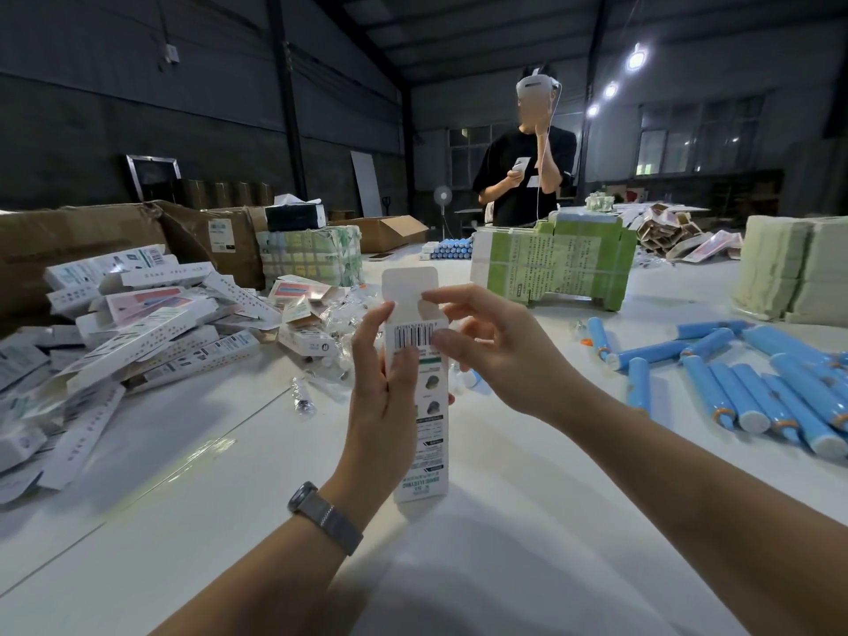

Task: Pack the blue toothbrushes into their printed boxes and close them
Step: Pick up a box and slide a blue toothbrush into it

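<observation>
Upright, printed box (pixel 420 406) in left hand (pixel 381 397) grip, right hand (pixel 495 346) pinching its open top flap (pixel 408 291), contents unseen

Box (pixel 420 406) upright at table (pixel 504 566) ctr btwn both hands, box pile (pixel 133 323) left, toothbrushes (pixel 757 387) right.

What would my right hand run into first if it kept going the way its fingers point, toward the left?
Almost at once, the open top flap of the printed box held upright by your left hand. The right hand already has fingertips at it. Beyond lies the pile of boxes, though depth is unclear.
</observation>
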Demonstrator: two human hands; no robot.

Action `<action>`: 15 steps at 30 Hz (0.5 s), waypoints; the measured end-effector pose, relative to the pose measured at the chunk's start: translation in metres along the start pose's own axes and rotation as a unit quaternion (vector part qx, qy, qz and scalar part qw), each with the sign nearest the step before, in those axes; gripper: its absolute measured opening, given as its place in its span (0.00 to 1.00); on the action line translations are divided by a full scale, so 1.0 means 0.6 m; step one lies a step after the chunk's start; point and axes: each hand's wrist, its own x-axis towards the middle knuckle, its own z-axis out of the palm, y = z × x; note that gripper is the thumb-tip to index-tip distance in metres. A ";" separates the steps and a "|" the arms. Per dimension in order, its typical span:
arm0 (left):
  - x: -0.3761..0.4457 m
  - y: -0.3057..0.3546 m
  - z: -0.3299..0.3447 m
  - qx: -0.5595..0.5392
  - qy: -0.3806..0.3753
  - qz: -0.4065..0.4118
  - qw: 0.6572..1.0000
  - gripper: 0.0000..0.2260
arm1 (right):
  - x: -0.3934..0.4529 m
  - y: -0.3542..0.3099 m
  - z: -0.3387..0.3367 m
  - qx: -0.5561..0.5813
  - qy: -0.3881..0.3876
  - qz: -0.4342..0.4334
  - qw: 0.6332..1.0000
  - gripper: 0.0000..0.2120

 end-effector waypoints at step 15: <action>-0.005 0.000 -0.002 -0.031 0.011 0.007 0.999 0.07 | 0.000 -0.012 0.002 -0.021 -0.009 0.009 1.000 0.04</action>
